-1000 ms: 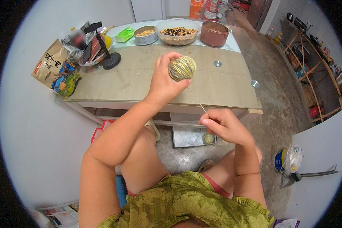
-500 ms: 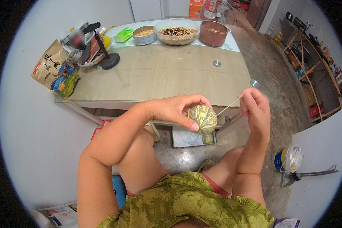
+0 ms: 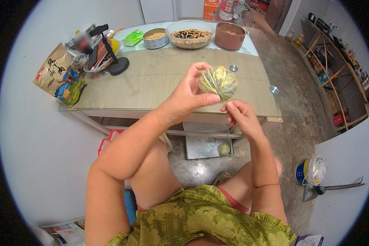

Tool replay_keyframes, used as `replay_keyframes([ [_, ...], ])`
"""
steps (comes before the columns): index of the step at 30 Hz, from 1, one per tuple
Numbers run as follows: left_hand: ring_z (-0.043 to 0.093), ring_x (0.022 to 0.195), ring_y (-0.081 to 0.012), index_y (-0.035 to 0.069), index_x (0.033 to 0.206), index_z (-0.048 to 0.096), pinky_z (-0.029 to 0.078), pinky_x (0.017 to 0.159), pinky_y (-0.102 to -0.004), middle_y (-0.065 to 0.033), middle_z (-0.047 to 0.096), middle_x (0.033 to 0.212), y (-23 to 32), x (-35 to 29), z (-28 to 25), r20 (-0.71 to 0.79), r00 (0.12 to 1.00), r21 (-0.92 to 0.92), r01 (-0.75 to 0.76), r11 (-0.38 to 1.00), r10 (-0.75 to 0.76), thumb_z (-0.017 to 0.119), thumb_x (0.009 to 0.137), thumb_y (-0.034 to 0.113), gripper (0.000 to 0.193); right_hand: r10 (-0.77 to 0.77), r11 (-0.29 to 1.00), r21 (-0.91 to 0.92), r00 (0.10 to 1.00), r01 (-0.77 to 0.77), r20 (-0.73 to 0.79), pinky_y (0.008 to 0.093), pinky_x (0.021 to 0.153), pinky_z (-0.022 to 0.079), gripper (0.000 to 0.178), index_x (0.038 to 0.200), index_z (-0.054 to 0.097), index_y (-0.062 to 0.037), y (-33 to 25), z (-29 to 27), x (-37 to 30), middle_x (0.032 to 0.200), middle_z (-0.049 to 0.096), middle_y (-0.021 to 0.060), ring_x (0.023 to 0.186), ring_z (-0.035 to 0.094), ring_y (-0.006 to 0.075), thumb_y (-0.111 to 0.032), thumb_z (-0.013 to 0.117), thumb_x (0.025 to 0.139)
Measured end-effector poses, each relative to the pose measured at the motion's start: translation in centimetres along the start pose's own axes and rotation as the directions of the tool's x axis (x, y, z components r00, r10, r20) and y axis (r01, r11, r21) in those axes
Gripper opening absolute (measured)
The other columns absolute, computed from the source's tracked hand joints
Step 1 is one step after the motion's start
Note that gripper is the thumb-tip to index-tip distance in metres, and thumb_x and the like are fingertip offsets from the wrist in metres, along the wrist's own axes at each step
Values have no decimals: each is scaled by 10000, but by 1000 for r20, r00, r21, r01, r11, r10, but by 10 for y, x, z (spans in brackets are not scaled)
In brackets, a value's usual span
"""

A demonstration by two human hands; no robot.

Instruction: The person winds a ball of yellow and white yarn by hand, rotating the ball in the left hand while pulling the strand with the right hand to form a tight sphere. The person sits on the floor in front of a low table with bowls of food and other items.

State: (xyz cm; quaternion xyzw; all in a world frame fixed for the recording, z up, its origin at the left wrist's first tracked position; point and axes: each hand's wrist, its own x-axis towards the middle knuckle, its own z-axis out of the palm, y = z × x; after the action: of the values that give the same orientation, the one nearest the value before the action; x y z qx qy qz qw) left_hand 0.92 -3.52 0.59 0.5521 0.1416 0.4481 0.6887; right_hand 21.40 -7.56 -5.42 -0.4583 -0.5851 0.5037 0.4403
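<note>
My left hand (image 3: 191, 91) is closed round a ball of yellow and grey yarn (image 3: 218, 83), raised over the near part of the table. The ball is slightly smeared by motion. Just below and to the right of it, my right hand (image 3: 241, 117) pinches with thumb and forefinger near the ball's lower side. The yarn strand between those fingers is hardly visible now, though it showed plainly in the earlier frame. A second, smaller yarn ball (image 3: 224, 149) lies in a shallow box (image 3: 201, 152) on the floor beneath the table edge.
Along the far side of the table (image 3: 164, 88) stand a tin of pale beans (image 3: 156, 42), a clear bowl of mixed grains (image 3: 191, 45) and a reddish pot (image 3: 229, 37). A black stand (image 3: 119, 66) and a brown packet (image 3: 58, 76) are at left. A bucket (image 3: 313, 171) sits right.
My left hand has lifted the yarn ball up and away from me. My right hand has come left and slightly down, close to the ball; the stretched strand between them is much shorter.
</note>
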Motion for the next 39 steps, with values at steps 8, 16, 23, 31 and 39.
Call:
replay_keyframes([
  [8, 510, 1078, -173, 98, 1242, 307, 440, 920, -318, -80, 477, 1164, -1, 7, -23, -334, 918, 341, -95, 935, 214, 759, 736, 86, 678, 50, 986, -165, 969, -10, 242, 238, 512, 429, 292, 880, 612, -4, -14, 27, -15, 620, 542, 4, 551, 503, 78, -248, 473, 958],
  [16, 507, 1024, -145, 82, 1179, 414, 432, 892, -296, -63, 481, 1120, -11, 2, -38, -145, 923, 892, -34, 450, 357, 763, 663, 57, 624, -17, 992, -109, 930, 60, 366, 235, 486, 396, 215, 872, 623, -7, -56, 25, -46, 617, 551, 8, 535, 490, 72, -189, 525, 929],
  [23, 511, 992, -137, 90, 1204, 431, 416, 883, -283, -43, 529, 1055, -11, -3, -32, 35, 985, 631, 109, 768, -168, 790, 686, 147, 632, -291, 953, 115, 951, 279, 103, 206, 465, 371, 159, 809, 623, -3, -78, -16, -70, 687, 568, 22, 530, 475, 61, -137, 579, 882],
  [31, 490, 1077, -136, 77, 1249, 406, 415, 919, -294, -42, 513, 1150, -15, -10, -24, 423, 745, 379, 373, 847, -517, 770, 755, 282, 647, -295, 838, 372, 906, 399, -305, 212, 423, 325, 193, 912, 544, -46, -59, -53, -41, 572, 414, -42, 452, 345, 41, -232, 506, 949],
  [39, 490, 1119, -150, 80, 1256, 354, 417, 941, -302, -61, 503, 1190, -4, -13, -3, 578, 701, 131, 426, 895, -418, 837, 663, 210, 776, -99, 946, 248, 912, 211, -398, 206, 443, 334, 224, 896, 598, -37, -22, -62, -6, 578, 421, -45, 474, 364, 44, -252, 544, 931],
])
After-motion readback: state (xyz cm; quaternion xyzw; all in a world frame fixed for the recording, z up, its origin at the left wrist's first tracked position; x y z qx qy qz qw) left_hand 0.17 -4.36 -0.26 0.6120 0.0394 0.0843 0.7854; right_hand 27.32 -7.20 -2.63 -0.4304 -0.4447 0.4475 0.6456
